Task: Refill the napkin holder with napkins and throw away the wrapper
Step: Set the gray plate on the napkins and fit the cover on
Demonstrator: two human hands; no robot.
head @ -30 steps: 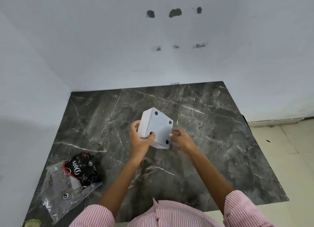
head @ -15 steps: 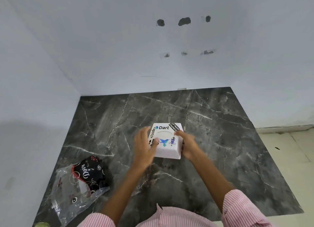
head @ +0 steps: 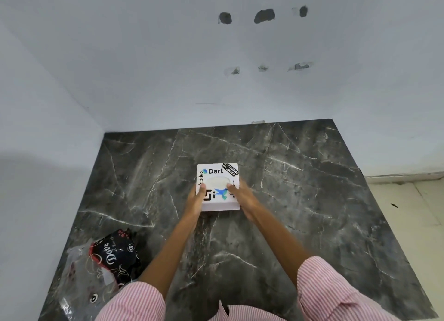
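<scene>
The napkin holder [head: 217,176], a white square box with stickers and an oval opening on top, sits upright on the dark marble table [head: 300,200] near its middle. White napkin shows in the opening. My left hand [head: 195,199] grips the box's left side with the thumb on its top. My right hand [head: 241,195] grips the right side, thumb on top as well. The wrapper [head: 96,272], a crumpled clear plastic bag with a black printed part, lies at the table's near left corner, apart from both hands.
White walls close the table at the back and on the left. The table's right edge drops to a pale tiled floor [head: 420,200]. My striped pink sleeves [head: 336,292] fill the bottom of the view.
The holder was tilted with its dotted underside up; both hands turned it over and set it flat on the table, sticker side up, a little farther from me.
</scene>
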